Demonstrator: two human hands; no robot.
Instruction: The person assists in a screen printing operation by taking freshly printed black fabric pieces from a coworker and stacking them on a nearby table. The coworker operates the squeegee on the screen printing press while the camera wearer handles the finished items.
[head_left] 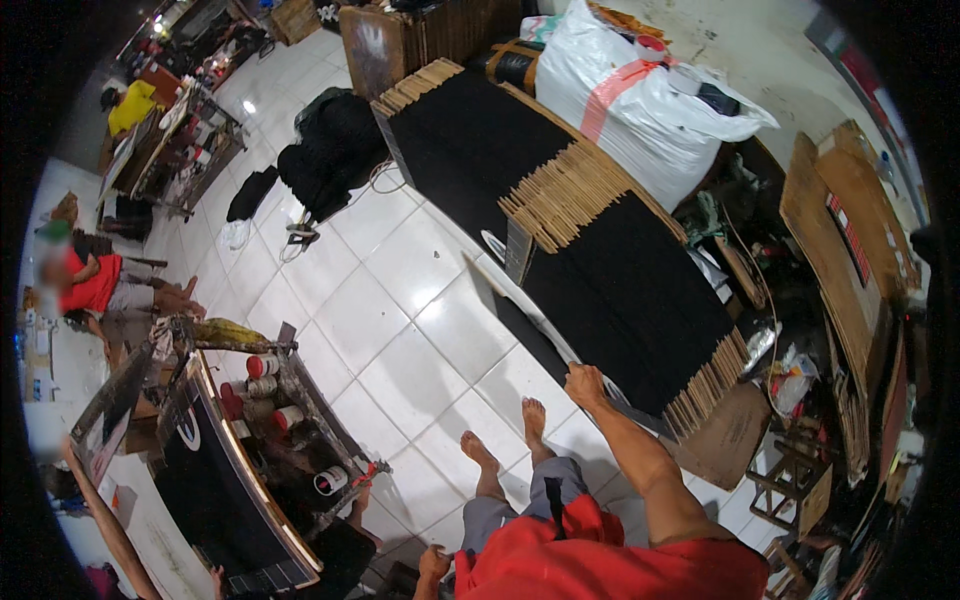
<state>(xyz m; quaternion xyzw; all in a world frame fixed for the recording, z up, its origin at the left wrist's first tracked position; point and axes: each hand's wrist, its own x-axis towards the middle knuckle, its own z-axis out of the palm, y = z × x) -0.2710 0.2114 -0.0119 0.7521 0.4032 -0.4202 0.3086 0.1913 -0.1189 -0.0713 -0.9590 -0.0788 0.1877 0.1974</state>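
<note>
We locate the near flat black cloth panel (630,300) on the long sloping rack, between two rows of narrow tan slats: the middle row (575,190) and the end row (705,385). The bare right hand (586,386) is at the panel's floor-side edge, near the corner by the end row. Its fingers are bent together against that edge; we cannot tell whether they are clamped on cloth or only rest there. The bulk of the panel extends forward and to the right of this grip.

The bare left hand (433,563) is low beside the thigh, well apart from the rack. Its fingers are curled; we cannot tell whether they enclose anything.

We judge the step in hand to be handling or setting the panel's edge. In our judgement, the next move calls for a secure edge hold and an even pull, keeping the cloth flat.

Farther out, we note a bulging white plastic sack (640,120) behind the rack and a small brown wooden stool (795,490) to the right.
</note>
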